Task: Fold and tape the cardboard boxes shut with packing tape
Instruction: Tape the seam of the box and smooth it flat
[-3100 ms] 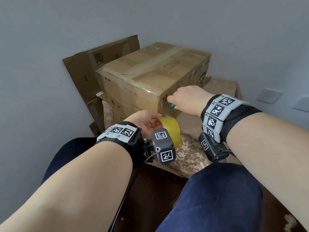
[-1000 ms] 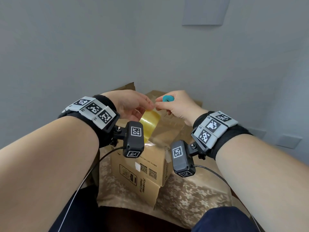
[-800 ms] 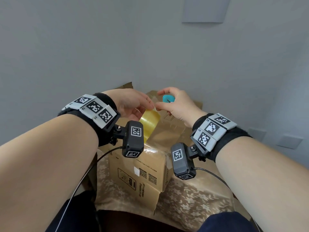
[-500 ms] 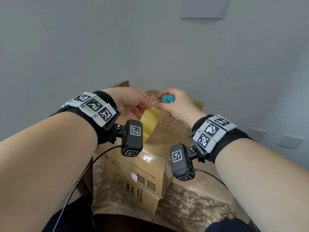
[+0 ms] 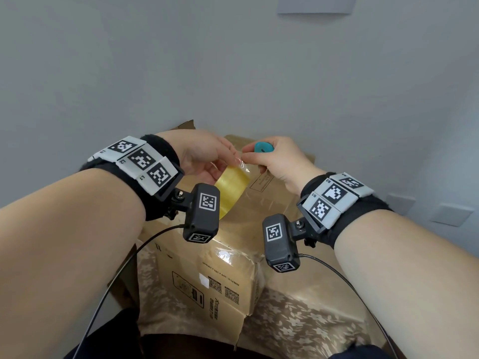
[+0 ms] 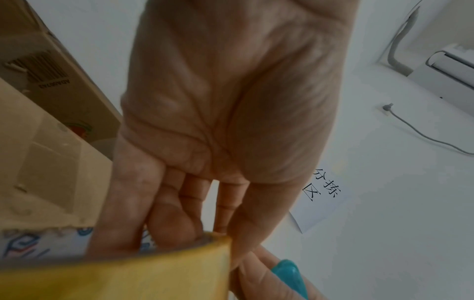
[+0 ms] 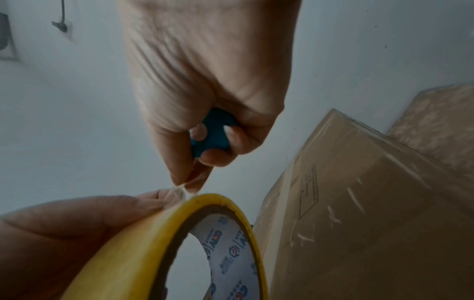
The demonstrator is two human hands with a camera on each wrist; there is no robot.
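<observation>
Nearest the person, the brown cardboard box (image 5: pixel 207 278) with glossy tape over its top sits on the floral-covered worktop (image 5: pixel 305 322) at its near edge, and above it the left hand (image 5: pixel 204 156) grips the yellow roll of packing tape (image 5: pixel 230 187), fingers hooked through its core. The right hand (image 5: pixel 274 161), clenched round a small teal plastic cutter (image 5: pixel 263 147), pinches at the roll's rim with thumb and forefinger. The step appears to be freeing the tape's loose end; next it likely must be peeled clear and carried to an untaped seam.

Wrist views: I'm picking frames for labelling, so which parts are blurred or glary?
Left wrist view: the yellow packing tape roll is close and blurred. Right wrist view: roll rim sharp, brown cardboard box soft. Head view: glare on the box's clear tape.
</observation>
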